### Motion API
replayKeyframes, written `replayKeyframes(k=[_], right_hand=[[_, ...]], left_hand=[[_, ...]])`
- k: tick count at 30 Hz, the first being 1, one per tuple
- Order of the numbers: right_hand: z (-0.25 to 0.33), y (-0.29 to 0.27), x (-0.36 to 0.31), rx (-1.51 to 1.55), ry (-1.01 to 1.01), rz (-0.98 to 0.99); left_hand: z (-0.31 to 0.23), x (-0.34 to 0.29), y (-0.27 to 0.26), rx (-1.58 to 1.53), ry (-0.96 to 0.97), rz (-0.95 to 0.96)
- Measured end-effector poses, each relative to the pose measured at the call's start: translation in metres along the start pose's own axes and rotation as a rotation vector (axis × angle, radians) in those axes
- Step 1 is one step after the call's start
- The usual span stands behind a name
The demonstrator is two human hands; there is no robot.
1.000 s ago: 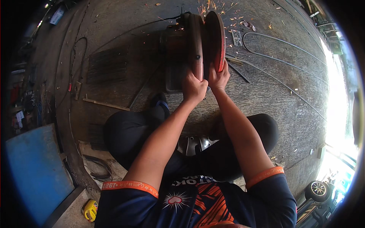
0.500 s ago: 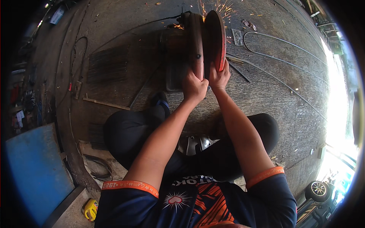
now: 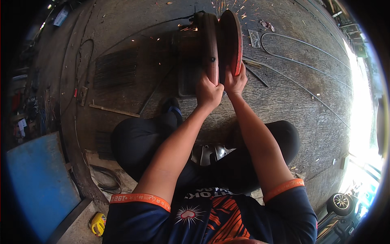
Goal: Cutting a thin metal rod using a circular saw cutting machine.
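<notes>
My left hand (image 3: 209, 93) is closed at the lower end of a dull reddish-brown curved rim (image 3: 211, 49). Beside it, my right hand (image 3: 235, 83) has its fingers wrapped on the lower edge of a red-edged disc-shaped part (image 3: 232, 42). A dark gap separates rim and disc; whether they form one piece is not clear. Both are up against a dark machine (image 3: 189, 46) on the floor. Orange sparks (image 3: 225, 7) fly from the far end, where the contact point is hidden. My palms and some fingertips are out of sight.
Grey cable (image 3: 304, 46) loops across the floor at right. Dark thin rods (image 3: 115, 69) and a wooden strip (image 3: 113, 110) lie at left. Shiny metal pieces (image 3: 207, 154) sit between my legs. A blue panel (image 3: 42, 175) and yellow container (image 3: 98, 224) are at lower left.
The spark spray has changed shape, with fewer sparks near the disc's top and more scattered to the left. Both hands keep their hold, almost still.
</notes>
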State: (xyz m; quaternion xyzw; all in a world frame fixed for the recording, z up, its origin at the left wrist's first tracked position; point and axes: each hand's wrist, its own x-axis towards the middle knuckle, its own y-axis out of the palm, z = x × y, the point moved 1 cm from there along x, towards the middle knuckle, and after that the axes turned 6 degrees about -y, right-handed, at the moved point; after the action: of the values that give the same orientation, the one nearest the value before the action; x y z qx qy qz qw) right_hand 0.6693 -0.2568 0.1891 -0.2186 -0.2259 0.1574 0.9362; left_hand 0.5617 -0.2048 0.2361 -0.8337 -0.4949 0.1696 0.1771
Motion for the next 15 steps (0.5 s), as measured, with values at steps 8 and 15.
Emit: replayKeyframes(k=[8,15], right_hand=[[-0.0014,0.0003,0.0,-0.015,-0.005,0.005],[-0.0009,-0.0003,-0.0001,0.006,0.007,0.008]], left_hand=[[0.0005,-0.0003,0.0007,-0.009,0.019,0.002],[0.0042,0.0015,0.0025,0.013,0.059,-0.02]])
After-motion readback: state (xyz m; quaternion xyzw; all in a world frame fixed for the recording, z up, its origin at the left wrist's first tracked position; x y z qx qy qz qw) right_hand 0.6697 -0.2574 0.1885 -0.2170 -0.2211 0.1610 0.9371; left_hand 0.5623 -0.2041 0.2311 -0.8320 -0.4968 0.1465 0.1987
